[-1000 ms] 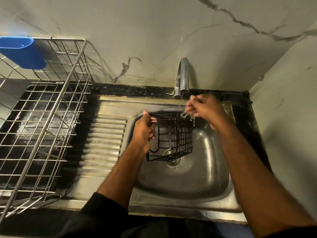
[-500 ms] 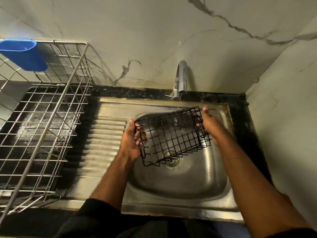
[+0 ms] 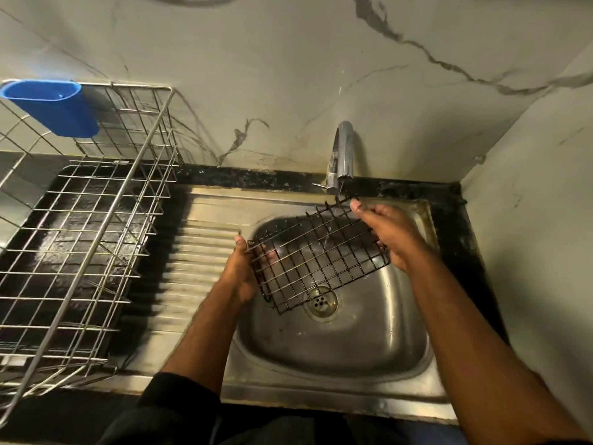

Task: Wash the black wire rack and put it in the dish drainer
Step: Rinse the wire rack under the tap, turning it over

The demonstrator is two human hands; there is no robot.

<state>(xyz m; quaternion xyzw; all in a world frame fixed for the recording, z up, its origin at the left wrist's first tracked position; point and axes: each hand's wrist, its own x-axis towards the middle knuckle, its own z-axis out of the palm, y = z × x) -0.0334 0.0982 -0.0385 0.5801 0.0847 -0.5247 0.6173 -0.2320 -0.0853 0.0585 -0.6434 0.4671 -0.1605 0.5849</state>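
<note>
The black wire rack (image 3: pixel 316 255) hangs tilted over the steel sink (image 3: pixel 353 345), its grid face turned up toward me, just under the tap (image 3: pixel 341 155). My left hand (image 3: pixel 242 271) grips its left edge, fingers curled behind the wires. At the rack's right side my right hand (image 3: pixel 390 237) holds the far corner, thumb on top. The metal dish drainer (image 3: pixel 86 239) stands to the left on the counter, with nothing in it that I can see.
A blue plastic cup holder (image 3: pixel 53 107) hangs on the drainer's back left rim. The ribbed draining board (image 3: pixel 195 258) lies between drainer and sink. The drain (image 3: pixel 321 303) shows below the rack. Marble walls close in behind and on the right.
The rack has been turned from hanging upright in my left hand to lying flat-faced between both hands. My right hand left the tap's stream and took hold of the rack.
</note>
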